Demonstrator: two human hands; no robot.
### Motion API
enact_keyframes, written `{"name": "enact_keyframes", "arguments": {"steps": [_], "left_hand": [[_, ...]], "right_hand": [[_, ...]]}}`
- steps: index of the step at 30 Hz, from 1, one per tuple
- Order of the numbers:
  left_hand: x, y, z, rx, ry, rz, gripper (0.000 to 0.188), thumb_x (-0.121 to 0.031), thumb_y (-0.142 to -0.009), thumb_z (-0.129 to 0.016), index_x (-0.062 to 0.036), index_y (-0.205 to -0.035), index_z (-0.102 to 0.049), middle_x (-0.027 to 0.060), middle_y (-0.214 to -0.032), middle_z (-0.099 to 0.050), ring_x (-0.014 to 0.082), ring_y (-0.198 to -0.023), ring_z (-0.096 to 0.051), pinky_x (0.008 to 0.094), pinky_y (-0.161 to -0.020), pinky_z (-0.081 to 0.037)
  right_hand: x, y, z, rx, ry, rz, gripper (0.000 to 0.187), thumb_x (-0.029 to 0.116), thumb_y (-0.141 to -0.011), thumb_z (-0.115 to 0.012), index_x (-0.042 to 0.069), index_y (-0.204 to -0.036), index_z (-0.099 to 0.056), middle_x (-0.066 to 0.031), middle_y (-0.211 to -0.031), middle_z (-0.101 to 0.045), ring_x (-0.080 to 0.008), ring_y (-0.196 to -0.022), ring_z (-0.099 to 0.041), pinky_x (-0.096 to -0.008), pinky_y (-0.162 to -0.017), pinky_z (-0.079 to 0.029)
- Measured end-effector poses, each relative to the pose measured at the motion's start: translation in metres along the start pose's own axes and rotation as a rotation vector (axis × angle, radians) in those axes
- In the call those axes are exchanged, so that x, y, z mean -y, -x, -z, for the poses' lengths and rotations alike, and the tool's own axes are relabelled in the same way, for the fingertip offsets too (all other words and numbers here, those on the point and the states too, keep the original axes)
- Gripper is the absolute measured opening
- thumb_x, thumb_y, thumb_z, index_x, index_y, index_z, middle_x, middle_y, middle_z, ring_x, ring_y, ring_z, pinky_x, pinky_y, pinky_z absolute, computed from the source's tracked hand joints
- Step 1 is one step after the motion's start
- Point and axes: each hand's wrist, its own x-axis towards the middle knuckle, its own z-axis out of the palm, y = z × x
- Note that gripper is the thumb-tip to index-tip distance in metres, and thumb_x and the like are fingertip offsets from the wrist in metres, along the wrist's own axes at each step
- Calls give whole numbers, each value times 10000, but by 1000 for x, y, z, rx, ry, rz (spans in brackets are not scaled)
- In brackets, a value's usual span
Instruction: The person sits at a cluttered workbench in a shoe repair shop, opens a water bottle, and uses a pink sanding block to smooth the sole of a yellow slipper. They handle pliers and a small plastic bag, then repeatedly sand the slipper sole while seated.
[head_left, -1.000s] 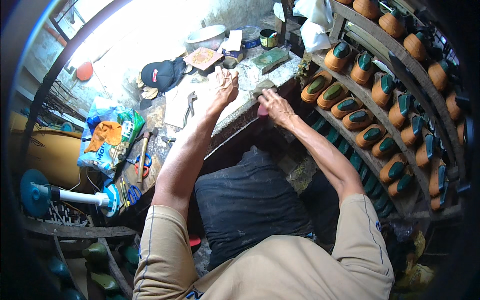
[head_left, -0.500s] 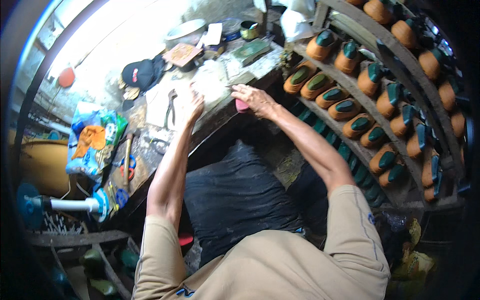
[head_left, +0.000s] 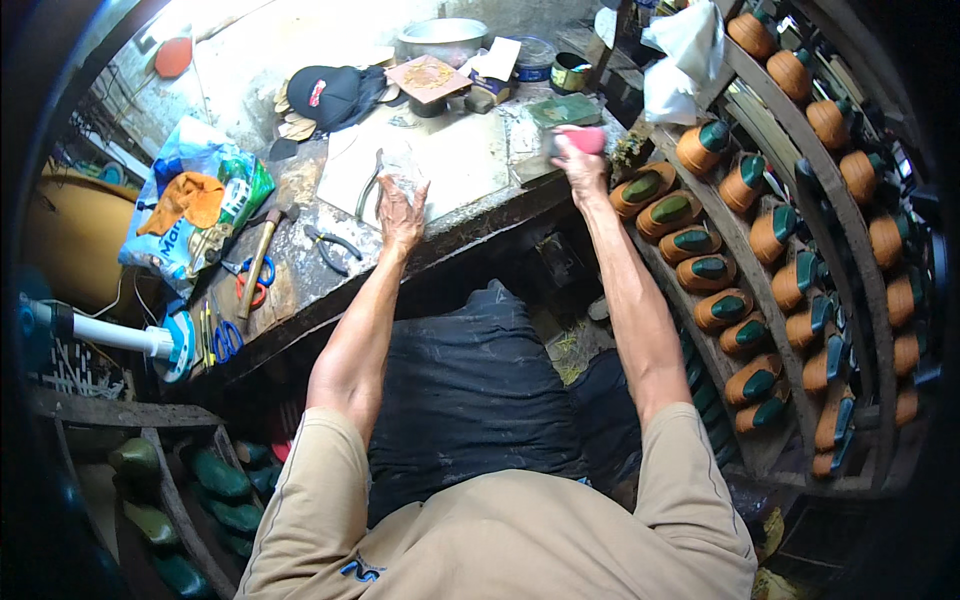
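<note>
At the far left a white fan with a blue rim pokes in under the desk, whose scarred, stained top carries a crinkled printed plastic bag with an orange cloth on it, a wooden-handled hammer, blue-handled scissors and dark pliers close to the front edge; any sweep of a forearm could likely knock these loose tools off. The left hand lies flat, fingers spread, pressing a thin pale piece onto the smooth white cutting slab, just beside slim metal pincers; what the piece is made of I cannot tell, and if the palm slackens it may slide or crease. A black cap and a brown patterned square sit behind. The right hand is closed around a small pink block, raised over the desk's right end near a flat green tin; a careless swing could strike the tin or the left fingers. Further right, curved shelves hold rows of rounded tan shoe lasts with glossy green tops.
</note>
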Motion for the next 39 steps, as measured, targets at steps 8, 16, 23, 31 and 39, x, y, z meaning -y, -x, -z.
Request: {"name": "enact_keyframes", "arguments": {"steps": [8,16,23,31,39], "left_hand": [[-49,-2,35,241,-35,238,1016,-491,-1110,-636,235,-1643,-165,454,-1596,-463,546,-1453,-540,483,-1238,-449],[-46,-1,37,288,-54,218,1037,-526,-1089,-652,226,-1637,-195,442,-1362,-637,544,-1216,-674,562,-1037,-536],[-43,0,32,266,-10,185,995,-506,-1095,-656,229,-1619,-236,410,-1244,-681,542,-1137,-692,564,-982,-540],[-42,2,33,231,29,153,975,-478,-1107,-659,254,-1585,-226,431,-1146,-694,571,-1086,-684,585,-976,-514],[-51,-4,40,319,-60,181,1016,-578,-1079,-663,213,-1584,-276,425,-1094,-695,548,-1033,-715,598,-886,-543]], "right_hand": [[-47,52,9,-416,-324,-190,229,260,-1037,-705,147,-1230,-753,-37,-1210,-783,-203,-1047,-771,-355,-705,-677],[-49,50,-12,-650,-274,-44,174,267,-1003,-767,128,-1108,-763,-24,-1112,-750,-149,-888,-703,-271,-519,-598],[-50,21,-4,-487,-117,-159,362,355,-1018,-781,17,-1145,-762,-99,-1128,-752,-199,-932,-729,-338,-617,-596],[0,46,13,678,994,915,524,-75,-880,-697,53,-1388,-701,-235,-1491,-687,-420,-1359,-683,-455,-1146,-563],[5,73,7,513,1333,722,463,6,-938,-643,49,-1397,-689,-215,-1599,-595,-401,-1479,-577,-500,-1214,-507]]}}
